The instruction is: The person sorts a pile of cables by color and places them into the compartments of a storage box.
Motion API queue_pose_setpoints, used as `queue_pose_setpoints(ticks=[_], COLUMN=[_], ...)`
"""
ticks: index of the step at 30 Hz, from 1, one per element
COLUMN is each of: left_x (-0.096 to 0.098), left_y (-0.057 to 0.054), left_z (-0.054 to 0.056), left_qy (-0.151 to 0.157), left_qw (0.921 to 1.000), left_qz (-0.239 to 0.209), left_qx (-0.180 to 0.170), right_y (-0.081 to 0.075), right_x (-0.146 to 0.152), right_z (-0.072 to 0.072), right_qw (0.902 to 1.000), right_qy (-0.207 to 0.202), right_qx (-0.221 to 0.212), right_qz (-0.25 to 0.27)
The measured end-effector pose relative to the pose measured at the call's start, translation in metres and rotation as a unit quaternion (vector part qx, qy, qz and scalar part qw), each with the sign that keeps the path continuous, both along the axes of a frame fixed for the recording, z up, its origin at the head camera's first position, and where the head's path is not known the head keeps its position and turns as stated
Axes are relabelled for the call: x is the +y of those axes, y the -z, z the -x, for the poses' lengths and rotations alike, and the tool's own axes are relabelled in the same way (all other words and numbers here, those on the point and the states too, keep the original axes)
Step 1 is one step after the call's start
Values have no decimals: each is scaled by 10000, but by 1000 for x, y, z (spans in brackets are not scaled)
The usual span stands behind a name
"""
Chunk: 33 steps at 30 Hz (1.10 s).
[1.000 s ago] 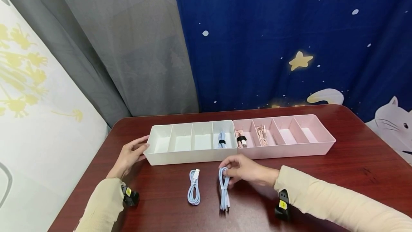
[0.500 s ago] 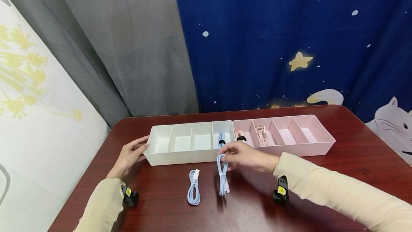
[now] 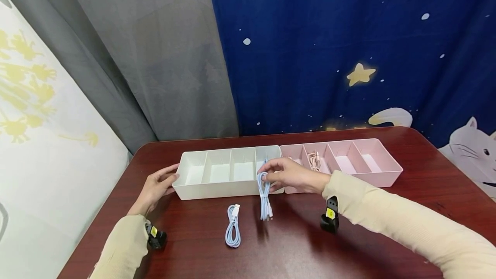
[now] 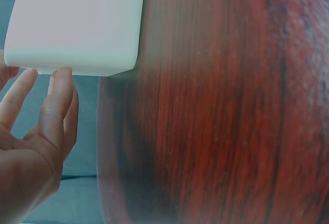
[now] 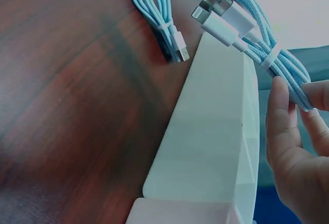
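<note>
My right hand [image 3: 292,175] pinches a bundled light-blue charging cable [image 5: 285,67] by its looped end. The cable hangs in front of the white divided box [image 3: 221,190], plug ends down and tied with a pale band. In the right wrist view its metal plugs show. With fingers extended, my left hand [image 3: 156,188] touches the left end of the white box; in the left wrist view its fingertips [image 4: 64,75] meet the end wall. A second light-blue cable [image 3: 233,227] lies coiled on the table. The blue cable in the white box's right compartment is mostly hidden behind the right hand.
A pink divided box [image 3: 381,179] adjoins the white box's right end, with a pink cable [image 3: 314,161] in one compartment. Both stand on the dark red wooden table [image 3: 186,253], before grey and blue curtains [image 3: 310,55].
My right hand has lifted the blue cable and carried it away from me and slightly left, towards the white box. The left hand stays at the box's end.
</note>
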<state>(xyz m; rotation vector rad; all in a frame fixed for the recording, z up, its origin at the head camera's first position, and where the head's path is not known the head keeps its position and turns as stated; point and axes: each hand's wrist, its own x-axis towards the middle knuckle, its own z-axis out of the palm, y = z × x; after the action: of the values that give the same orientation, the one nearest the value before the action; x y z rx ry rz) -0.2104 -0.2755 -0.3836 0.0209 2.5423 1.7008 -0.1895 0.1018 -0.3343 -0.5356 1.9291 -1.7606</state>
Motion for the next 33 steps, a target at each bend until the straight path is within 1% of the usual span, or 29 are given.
queue_pose_setpoints(ticks=[7, 19, 26, 33], left_x=[-1, -1, 0, 1], left_y=[1, 1, 0, -1], left_z=[-2, -1, -1, 0], left_qy=[-64, -75, -13, -30], left_qw=[10000, 9999, 10000, 10000], left_qz=[31, 105, 7, -3], left_qx=[-31, -22, -18, -33], right_y=[-6, -16, -24, -27], right_x=[-4, -10, -14, -20], right_z=[9, 28, 39, 47], right_qw=[9999, 9989, 9983, 9974], right_qy=[25, 463, 557, 678], right_qx=[73, 32, 123, 62], right_qz=[-66, -15, -106, -231])
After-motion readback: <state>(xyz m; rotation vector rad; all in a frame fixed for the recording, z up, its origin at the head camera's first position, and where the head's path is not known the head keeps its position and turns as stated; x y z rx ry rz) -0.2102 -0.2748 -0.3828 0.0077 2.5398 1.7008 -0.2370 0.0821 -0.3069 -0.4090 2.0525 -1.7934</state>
